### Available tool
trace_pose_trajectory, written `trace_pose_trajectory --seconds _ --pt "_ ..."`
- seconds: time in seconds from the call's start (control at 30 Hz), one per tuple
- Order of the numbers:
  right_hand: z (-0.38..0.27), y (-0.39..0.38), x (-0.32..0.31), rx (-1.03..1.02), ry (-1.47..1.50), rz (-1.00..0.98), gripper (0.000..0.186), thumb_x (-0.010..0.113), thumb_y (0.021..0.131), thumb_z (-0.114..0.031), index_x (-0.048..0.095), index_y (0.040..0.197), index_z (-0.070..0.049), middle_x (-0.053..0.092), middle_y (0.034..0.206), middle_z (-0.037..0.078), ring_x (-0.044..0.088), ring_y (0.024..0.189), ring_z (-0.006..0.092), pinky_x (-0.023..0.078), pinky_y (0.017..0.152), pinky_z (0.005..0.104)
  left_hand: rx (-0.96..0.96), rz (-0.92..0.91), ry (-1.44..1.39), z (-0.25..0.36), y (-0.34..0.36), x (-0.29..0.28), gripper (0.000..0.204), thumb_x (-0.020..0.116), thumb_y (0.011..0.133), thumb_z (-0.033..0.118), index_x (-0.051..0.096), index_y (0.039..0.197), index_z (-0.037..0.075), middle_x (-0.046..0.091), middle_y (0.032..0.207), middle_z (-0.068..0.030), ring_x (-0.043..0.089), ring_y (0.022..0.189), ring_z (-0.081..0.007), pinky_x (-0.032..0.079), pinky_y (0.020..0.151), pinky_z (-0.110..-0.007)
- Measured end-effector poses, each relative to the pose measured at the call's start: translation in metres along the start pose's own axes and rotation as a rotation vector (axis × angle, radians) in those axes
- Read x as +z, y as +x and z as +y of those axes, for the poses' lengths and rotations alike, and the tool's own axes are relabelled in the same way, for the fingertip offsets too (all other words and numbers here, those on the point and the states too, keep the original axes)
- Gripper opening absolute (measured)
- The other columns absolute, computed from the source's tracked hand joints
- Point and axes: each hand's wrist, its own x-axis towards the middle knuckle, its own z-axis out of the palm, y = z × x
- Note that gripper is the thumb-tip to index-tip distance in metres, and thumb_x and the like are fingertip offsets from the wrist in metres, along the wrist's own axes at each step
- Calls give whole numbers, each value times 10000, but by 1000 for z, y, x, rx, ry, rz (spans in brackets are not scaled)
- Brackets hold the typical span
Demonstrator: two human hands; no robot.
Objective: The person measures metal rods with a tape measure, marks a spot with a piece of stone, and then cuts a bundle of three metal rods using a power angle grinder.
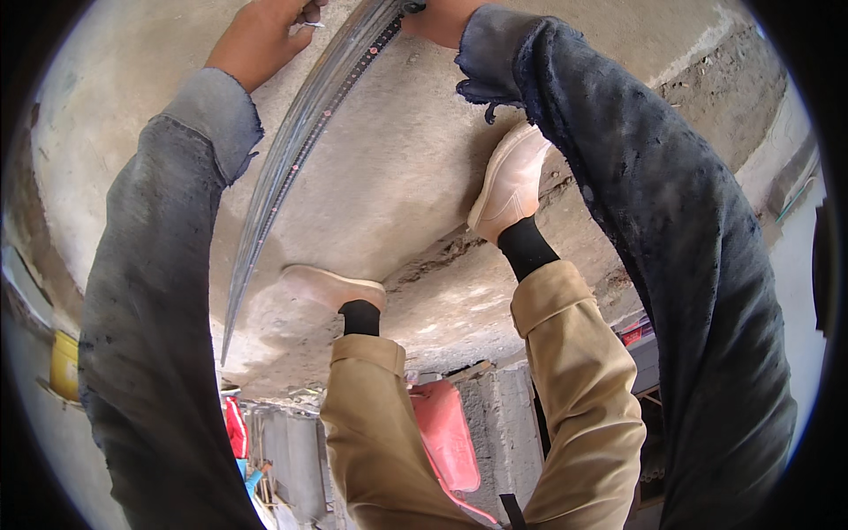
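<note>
At the top edge, my left hand is closed, its fingers curled and the thumb near a small thin white piece that sticks out of the grip. My right hand is beside the upper part of a long grey metal profile, its fingers cut off by the picture's edge. A small dark thing shows at that hand, too little of it to name. Between my arms the profile runs slantwise, tapering toward the lower left. Along one side it has a dark strip with evenly spaced holes and reddish spots.
My shoes stand on a rough concrete floor with a broken, dirt-filled seam. Below in the picture are a red wheelbarrow, a grey concrete column and a person in red and blue. A yellow bucket is at the left.
</note>
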Motion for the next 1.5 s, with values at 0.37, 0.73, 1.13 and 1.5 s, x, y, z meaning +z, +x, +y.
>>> trace_pose_trajectory --seconds 0.37,0.73,1.13,1.5 --pt "2 1 -1 -9 28 -6 319 625 615 -57 525 918 -46 474 1058 185 476 975 401 424 824 415 -82 -47 -155 11 9 21 204 585 710 46 504 897 39 583 747 -161 591 723 -314 459 641 -366" --pt "-3 2 -1 3 -16 -33 325 639 609 -50 522 912 -51 472 1047 177 479 971 398 428 817 411 57 -73 15 -7 12 19 172 557 741 75 517 903 34 583 775 -176 573 752 -343 450 658 -396" --pt "-1 3 2 -30 12 -8 347 651 593 -38 538 922 -46 474 1029 172 506 947 362 440 792 390 118 21 -53 -8 3 31 222 547 646 31 533 867 33 559 777 -163 547 775 -334 440 691 -397" --pt "0 4 5 -29 -63 12 319 648 585 -39 535 883 -56 478 1016 171 515 900 369 441 782 401 39 32 63 -8 7 28 175 610 616 87 550 767 21 577 696 -162 571 692 -329 451 634 -381"
